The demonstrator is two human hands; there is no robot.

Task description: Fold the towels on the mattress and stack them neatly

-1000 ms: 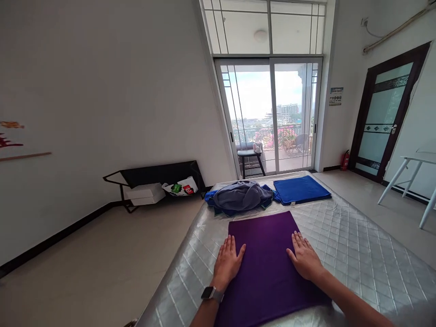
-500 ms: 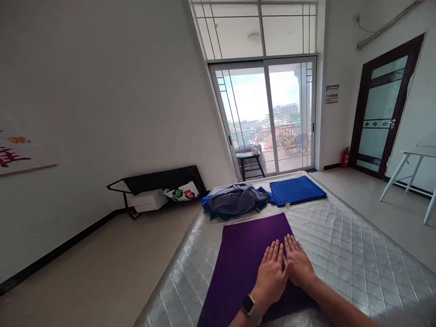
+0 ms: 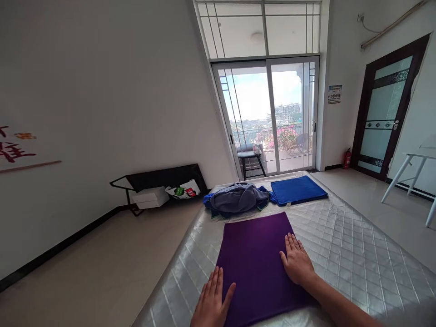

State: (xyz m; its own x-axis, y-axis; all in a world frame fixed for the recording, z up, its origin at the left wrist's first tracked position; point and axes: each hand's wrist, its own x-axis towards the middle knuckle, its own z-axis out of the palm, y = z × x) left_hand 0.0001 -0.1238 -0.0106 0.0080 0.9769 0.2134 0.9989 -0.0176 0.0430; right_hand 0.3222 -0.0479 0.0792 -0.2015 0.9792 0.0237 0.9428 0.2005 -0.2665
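Observation:
A purple cloth (image 3: 254,263), folded into a flat rectangle, lies on the silvery quilted mattress (image 3: 347,245). My left hand (image 3: 213,299) rests at the cloth's left edge near the bottom of the view, fingers stretched and thumb out over the purple fabric. On the right edge of the cloth lies my right hand (image 3: 297,259), flat with its thumb apart. Neither hand holds anything. Beyond the purple cloth are a crumpled grey and blue cloth (image 3: 238,199) and a flat folded blue cloth (image 3: 299,190) with a small white tag.
Left of the mattress, a black-framed rack (image 3: 166,177) with white boxes (image 3: 148,198) and a printed bag (image 3: 184,190) stands against the wall. A dark stool (image 3: 250,155) is by the glass doors. At the right are a white table (image 3: 420,156) and a fire extinguisher (image 3: 347,159).
My left hand has moved from beside my right hand to the left edge of the purple cloth. My right hand stays nearly in place, its thumb now spread out.

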